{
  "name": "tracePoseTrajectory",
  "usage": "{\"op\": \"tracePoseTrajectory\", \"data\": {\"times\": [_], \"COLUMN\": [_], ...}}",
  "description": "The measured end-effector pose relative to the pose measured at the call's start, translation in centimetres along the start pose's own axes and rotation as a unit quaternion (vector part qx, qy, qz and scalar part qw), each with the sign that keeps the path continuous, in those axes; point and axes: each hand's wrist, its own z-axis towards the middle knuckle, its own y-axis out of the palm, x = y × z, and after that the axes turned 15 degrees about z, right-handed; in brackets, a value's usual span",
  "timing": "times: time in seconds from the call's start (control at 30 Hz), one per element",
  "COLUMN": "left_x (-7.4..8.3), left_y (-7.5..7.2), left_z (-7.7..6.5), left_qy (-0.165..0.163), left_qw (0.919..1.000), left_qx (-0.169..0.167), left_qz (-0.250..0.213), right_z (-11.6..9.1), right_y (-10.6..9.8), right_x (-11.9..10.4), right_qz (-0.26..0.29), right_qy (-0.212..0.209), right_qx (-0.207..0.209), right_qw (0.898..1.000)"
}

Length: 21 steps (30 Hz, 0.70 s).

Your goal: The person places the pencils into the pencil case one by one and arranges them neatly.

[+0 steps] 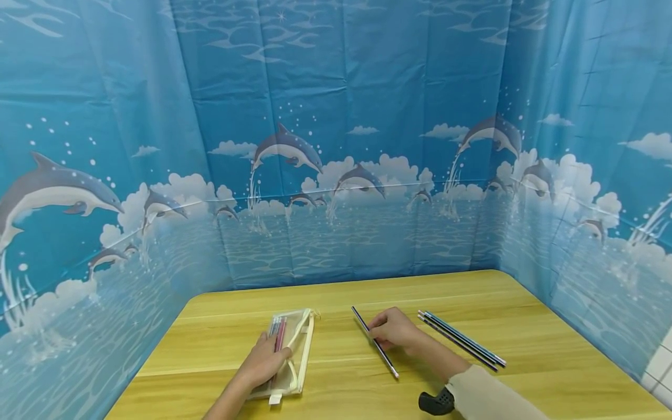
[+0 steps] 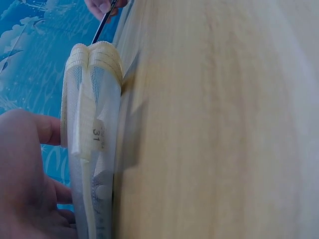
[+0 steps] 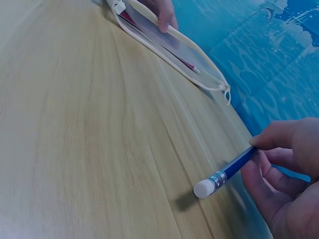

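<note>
A see-through mesh pencil pouch (image 1: 296, 367) with a cream zip edge lies at the left of the table, several pencils (image 1: 280, 332) inside it, pink ones among them. My left hand (image 1: 265, 359) holds it, thumb across its top near the zip side. In the left wrist view the pouch (image 2: 94, 64) shows edge-on, its layers parted. My right hand (image 1: 396, 329) pinches a dark blue pencil (image 1: 385, 357) between thumb and fingers. The right wrist view shows that pencil's white eraser end (image 3: 204, 188) and silver ferrule pointing away from the hand (image 3: 289, 174), over the wood.
Several dark and blue-green pencils (image 1: 462, 338) lie together on the wooden table (image 1: 336, 297), right of my right hand. A black object (image 1: 437, 402) sits at the right sleeve's cuff (image 1: 483, 391). A blue dolphin-print curtain (image 1: 367, 245) stands around the table's back and sides.
</note>
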Motion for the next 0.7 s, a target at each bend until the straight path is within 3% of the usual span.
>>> {"op": "tracePoseTrajectory", "data": {"times": [0.7], "left_x": [-0.1], "left_y": [0.0], "left_z": [-0.2], "left_qy": [0.011], "left_qw": [0.9999], "left_qx": [0.010], "left_qz": [-0.005], "right_z": [0.7], "right_y": [3.4], "right_x": [-0.2], "right_qz": [0.020], "right_qy": [0.002], "right_qx": [-0.034], "right_qw": [0.999]}}
